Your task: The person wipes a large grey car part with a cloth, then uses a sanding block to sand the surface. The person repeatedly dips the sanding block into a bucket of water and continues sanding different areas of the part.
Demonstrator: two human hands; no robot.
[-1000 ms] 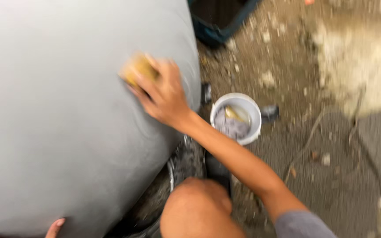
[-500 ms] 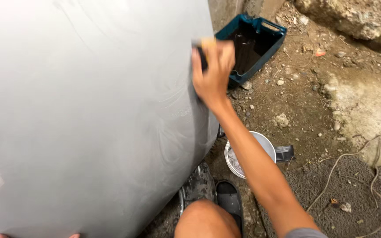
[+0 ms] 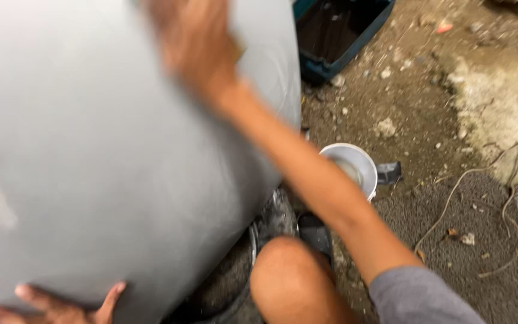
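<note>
A large, smooth grey curved panel point(image 3: 91, 150) fills the left half of the view. My right hand point(image 3: 193, 42) is motion-blurred and pressed against the panel near its top, arm stretched out from the lower right. A sliver of yellow sponge point(image 3: 239, 54) shows at the hand's right edge; the rest is hidden under the palm. My left hand point(image 3: 55, 303) lies flat on the panel's lower edge at the bottom left, fingers spread, holding nothing.
A small white bucket point(image 3: 364, 165) with cloudy water stands on the dirt to the right of the panel. A dark teal tray point(image 3: 355, 57) sits at the top. My bare knee point(image 3: 289, 276) and black sandal point(image 3: 316, 231) are below. Loose wire point(image 3: 469, 180) lies on rough ground.
My right hand has swept up the panel from its right side toward the top, then left. The view has tilted and moved closer. My left hand shows more at the bottom edge.
</note>
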